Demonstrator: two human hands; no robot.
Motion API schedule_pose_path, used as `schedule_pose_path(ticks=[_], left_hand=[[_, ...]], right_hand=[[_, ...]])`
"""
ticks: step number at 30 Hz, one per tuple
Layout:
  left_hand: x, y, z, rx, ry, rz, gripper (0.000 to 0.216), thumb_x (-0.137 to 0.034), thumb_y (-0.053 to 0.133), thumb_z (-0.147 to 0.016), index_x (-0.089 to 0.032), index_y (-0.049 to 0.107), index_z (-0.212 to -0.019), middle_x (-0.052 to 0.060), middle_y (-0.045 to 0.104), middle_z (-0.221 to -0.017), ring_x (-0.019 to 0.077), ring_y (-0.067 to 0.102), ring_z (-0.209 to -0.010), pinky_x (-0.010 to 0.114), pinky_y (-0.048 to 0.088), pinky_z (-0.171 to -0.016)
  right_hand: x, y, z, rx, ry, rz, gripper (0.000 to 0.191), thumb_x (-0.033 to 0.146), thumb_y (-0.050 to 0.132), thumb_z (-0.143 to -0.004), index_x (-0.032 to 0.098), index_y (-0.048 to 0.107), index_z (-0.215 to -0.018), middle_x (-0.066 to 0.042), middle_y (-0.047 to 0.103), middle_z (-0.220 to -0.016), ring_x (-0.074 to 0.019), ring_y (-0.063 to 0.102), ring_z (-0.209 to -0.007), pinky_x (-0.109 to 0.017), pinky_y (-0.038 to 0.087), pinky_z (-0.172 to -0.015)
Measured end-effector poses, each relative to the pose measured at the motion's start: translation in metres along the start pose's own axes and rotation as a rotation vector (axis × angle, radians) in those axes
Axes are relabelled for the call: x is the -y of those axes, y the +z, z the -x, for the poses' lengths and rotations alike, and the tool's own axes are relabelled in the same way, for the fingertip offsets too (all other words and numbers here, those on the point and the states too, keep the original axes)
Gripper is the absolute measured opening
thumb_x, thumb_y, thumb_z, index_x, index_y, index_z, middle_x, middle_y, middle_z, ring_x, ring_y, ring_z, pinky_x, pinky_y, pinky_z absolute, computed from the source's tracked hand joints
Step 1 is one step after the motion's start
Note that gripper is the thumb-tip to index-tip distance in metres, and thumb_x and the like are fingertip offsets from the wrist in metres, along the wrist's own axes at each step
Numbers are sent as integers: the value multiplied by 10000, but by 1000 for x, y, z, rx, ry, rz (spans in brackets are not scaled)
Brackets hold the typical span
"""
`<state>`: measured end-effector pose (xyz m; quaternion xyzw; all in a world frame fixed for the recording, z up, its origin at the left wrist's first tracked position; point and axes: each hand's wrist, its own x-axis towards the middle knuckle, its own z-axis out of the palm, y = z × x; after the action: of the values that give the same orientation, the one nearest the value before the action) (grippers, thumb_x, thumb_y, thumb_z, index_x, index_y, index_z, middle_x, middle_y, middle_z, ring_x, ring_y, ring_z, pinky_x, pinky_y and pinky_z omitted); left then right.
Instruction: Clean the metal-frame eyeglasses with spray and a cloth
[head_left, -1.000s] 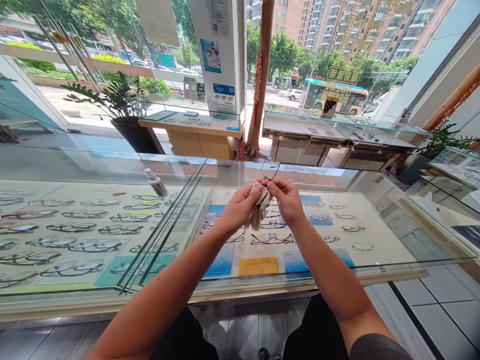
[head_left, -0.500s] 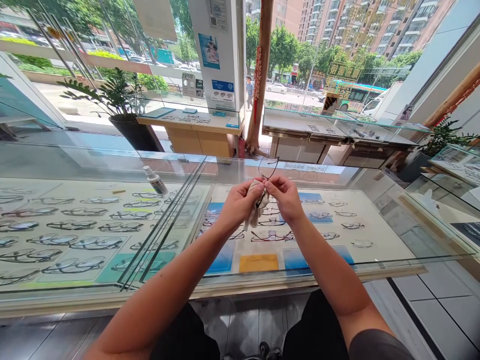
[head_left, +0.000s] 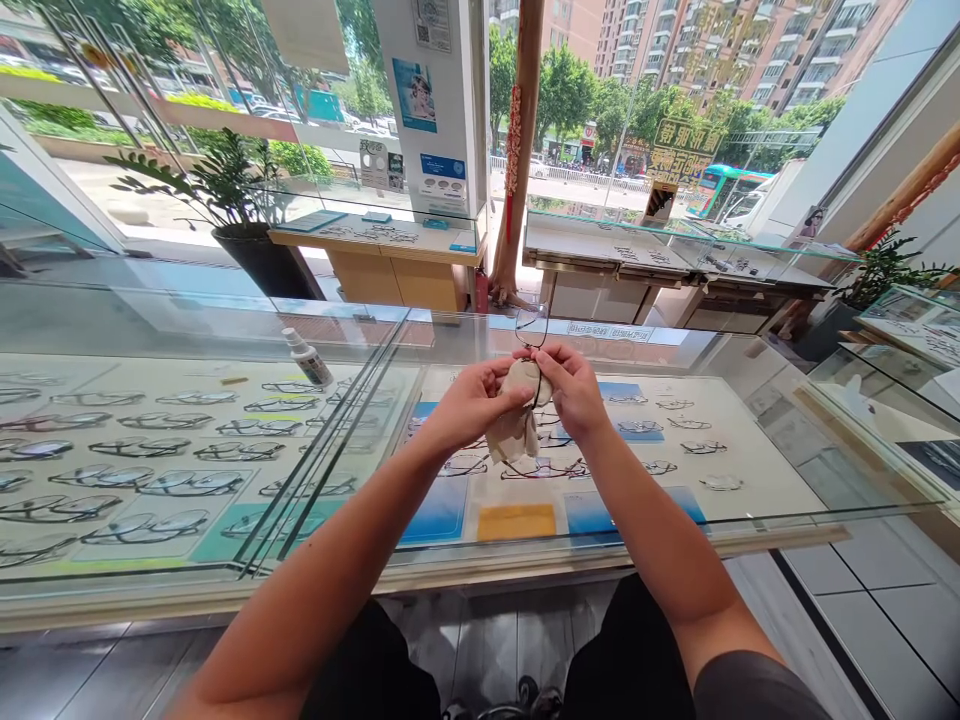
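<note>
Above the glass counter, a pair of thin-framed eyeglasses is held between my two hands, one lens rim standing up beyond the fingers. My left hand is closed on a pale beige cleaning cloth, pressed with the thumb over the nearer lens. My right hand pinches the glasses around their middle, fingers touching the cloth's edge. The cloth hangs down below the hands and covers most of the nearer lens. A dark temple arm shows beside the cloth.
Under the glass countertop lie several rows of eyeglasses. A white spray bottle stands on the glass to the left. An orange cloth lies in the case. Beyond are a potted plant and a wooden post.
My left thumb and the cloth have shifted over the nearer lens, and more cloth now shows. The glasses have turned slightly in my fingers.
</note>
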<state>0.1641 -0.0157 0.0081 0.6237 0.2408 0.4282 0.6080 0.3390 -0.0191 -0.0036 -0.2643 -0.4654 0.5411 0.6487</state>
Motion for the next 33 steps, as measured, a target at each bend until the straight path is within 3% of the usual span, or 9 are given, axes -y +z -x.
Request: schedule_pose_path(ticks=[6,10,13,17,24,33], left_hand=[[11,1,0,-142,84,-152,528,-639,888,-873,-137,775,-990,13,647,-770,127,511,-661,239,386,-608],[13,-2,-3,-230,155,-260,587,-735,736,-979,-153,810,-995,54,718,-858,162,571,-741,266,429,-663],[13,-5,-5,-198,144,-276,657,-798,677,-988,-156,813,-948,76,751,-871,195,624,-782,296,483,-715],[8,-9,-7,-154,120,-215,681,-820,720,-947,-148,819,-984,77,775,-882,209,664,-807,305,515,-750],[0,-22,-9,-246,147,-105,679,-816,805,-878,-145,812,-985,80,777,-882,212,679,-814,307,528,-764],[-7,-25,-6,-296,139,-136,645,-790,859,-835,-149,789,-853,44,714,-784,165,588,-710,281,449,-662]], right_hand=[[-7,1,1,21,-9,1,379,563,1003,-763,264,794,-866,-15,863,-967,-182,764,-882,-332,625,-925],[-11,2,1,13,-22,53,386,595,993,-758,270,818,-874,-27,858,-969,-215,768,-954,-367,618,-967],[-9,3,1,-29,-8,60,426,620,1000,-724,272,811,-880,-33,858,-967,-234,767,-982,-394,615,-1004],[-2,1,-1,-60,-18,58,439,625,984,-731,269,775,-880,-41,865,-1012,-239,756,-1000,-408,607,-1017],[1,-1,-1,-54,-71,99,393,600,954,-779,273,760,-881,-31,848,-1032,-232,732,-1090,-376,570,-1030],[3,-5,2,42,-70,196,343,582,911,-848,275,760,-875,-29,815,-991,-232,733,-1053,-397,563,-1064]])
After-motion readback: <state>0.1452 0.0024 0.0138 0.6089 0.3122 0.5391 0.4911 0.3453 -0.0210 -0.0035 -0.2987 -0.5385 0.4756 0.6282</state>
